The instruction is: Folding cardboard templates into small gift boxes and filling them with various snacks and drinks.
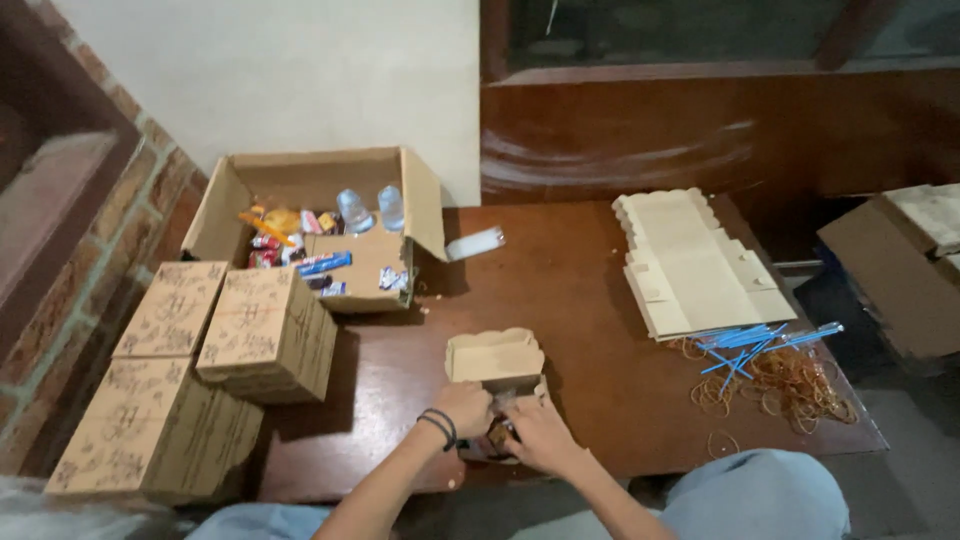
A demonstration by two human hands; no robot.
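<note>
Progress looked partway, judging from the layout: several closed printed boxes were already stacked at the left of the wooden table; a stack of flat unfolded box blanks at the right was not yet folded, so plenty seemed left; one small kraft box sat open near the front edge of the table, lid flap up and tilted back, directly before the person; left hand, with a dark band at the wrist, was curled over the box's near left side, fingers bent and seemingly pinching the edge; right hand was closed around something dark at the box's front, exact item too small to tell; both hands were touching the box or its contents; box looked plain tan cardboard, scalloped flap edge, inside mostly hidden by the hands; large open carton behind held snack packets and two small water bottles; blue straws and a scatter of rubber bands lay at the right, just below the blanks, well apart from the hands.
</note>
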